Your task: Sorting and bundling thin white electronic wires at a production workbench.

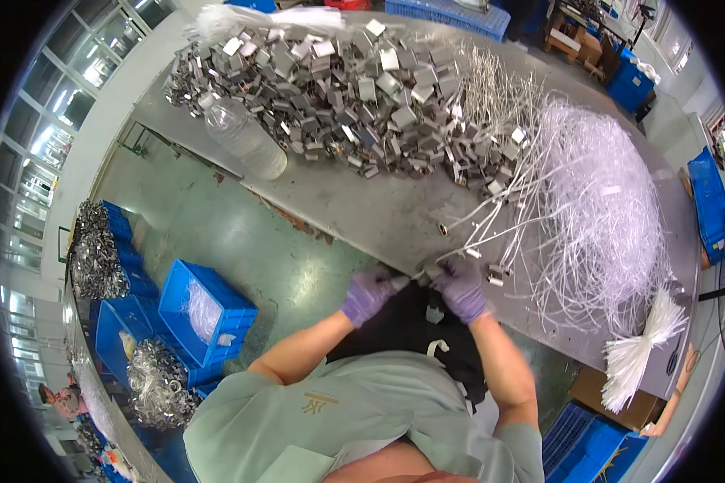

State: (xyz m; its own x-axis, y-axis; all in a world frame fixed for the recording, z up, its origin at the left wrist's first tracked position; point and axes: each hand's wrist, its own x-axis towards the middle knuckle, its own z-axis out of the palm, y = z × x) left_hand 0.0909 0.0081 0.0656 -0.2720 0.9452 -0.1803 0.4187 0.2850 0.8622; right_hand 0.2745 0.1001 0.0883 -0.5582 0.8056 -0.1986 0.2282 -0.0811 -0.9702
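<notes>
Both my hands wear purple gloves and meet at the near edge of a grey metal table [379, 213]. My left hand [368, 291] pinches a small pale part that points toward the other hand. My right hand [461, 286] is closed on a small metal clip with a white strip running from it. A big heap of metal clips [338, 88] lies at the far side of the table. A tangle of thin white plastic strips [596, 201] spreads to the right of my hands. A few loose clips [495, 278] lie just beside my right hand.
A clear plastic bottle [246, 137] lies at the table's left edge. A bundle of white strips [640, 350] hangs off the right end. Blue crates [209, 310] with metal parts and bags stand on the green floor at left. More blue crates [709, 201] stand at right. Another person [60, 398] is at far left.
</notes>
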